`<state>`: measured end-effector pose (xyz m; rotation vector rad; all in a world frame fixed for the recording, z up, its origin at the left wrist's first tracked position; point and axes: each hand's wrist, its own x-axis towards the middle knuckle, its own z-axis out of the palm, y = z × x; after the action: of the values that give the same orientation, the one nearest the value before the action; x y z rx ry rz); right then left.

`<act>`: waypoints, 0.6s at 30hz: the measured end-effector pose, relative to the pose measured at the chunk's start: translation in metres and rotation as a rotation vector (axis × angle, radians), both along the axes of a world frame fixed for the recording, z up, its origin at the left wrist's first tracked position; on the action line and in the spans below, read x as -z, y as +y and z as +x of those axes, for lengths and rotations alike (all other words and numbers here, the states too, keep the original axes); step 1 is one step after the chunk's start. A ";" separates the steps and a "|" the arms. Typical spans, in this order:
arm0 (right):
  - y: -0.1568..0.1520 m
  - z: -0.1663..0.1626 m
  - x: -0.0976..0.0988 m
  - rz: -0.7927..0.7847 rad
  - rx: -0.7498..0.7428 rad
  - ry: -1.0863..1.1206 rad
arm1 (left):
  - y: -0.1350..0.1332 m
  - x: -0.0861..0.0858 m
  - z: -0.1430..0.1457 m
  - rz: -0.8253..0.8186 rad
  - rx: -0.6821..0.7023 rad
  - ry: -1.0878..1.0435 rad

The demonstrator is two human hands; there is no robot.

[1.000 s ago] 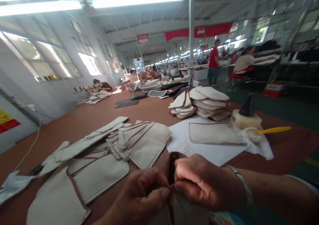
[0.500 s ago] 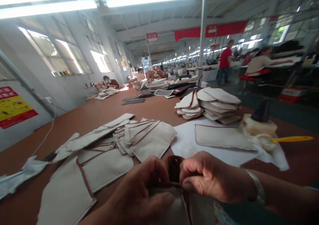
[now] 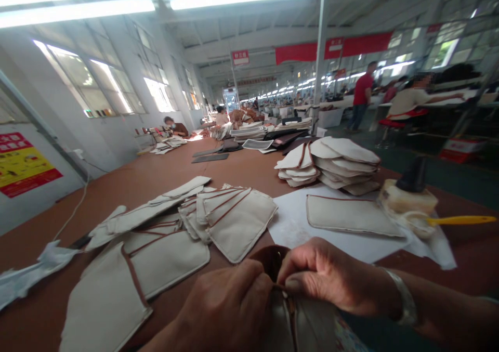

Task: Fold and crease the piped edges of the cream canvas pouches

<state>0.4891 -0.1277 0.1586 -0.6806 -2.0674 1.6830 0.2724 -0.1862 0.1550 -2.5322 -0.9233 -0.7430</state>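
Observation:
Both of my hands work at the bottom centre on one cream fabric piece with brown trim (image 3: 307, 323). My left hand (image 3: 230, 310) has its fingers curled over the piece's top edge. My right hand (image 3: 323, 276) pinches the brown trim strip (image 3: 273, 261) where it loops up between the two hands. A silver bracelet (image 3: 405, 300) sits on my right wrist. The lower part of the piece is hidden below the frame edge.
Cream trimmed pieces (image 3: 234, 219) lie fanned out on the brown table (image 3: 156, 175). One piece (image 3: 346, 214) lies on white paper. A stack (image 3: 335, 167) stands behind it. A glue pot with a yellow-handled brush (image 3: 424, 214) stands at right. People work farther back.
My hands have dropped slightly lower in view and closed in together. The trim loop between them now shows less.

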 end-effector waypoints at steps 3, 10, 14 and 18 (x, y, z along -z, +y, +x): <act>0.000 0.000 0.001 0.003 0.002 -0.010 | 0.001 0.005 0.004 0.154 0.007 -0.007; -0.002 0.001 -0.002 0.321 0.071 -0.277 | -0.011 0.018 -0.003 0.371 -0.096 0.130; -0.002 0.004 0.000 0.406 0.077 -0.250 | -0.006 0.011 -0.006 0.104 0.013 -0.021; 0.001 0.005 0.005 0.445 0.066 -0.183 | 0.003 -0.001 -0.005 -0.397 0.031 -0.326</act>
<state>0.4945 -0.1265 0.1538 -0.7602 -2.4039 1.0987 0.2672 -0.1828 0.1556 -2.8176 -1.2460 -1.1017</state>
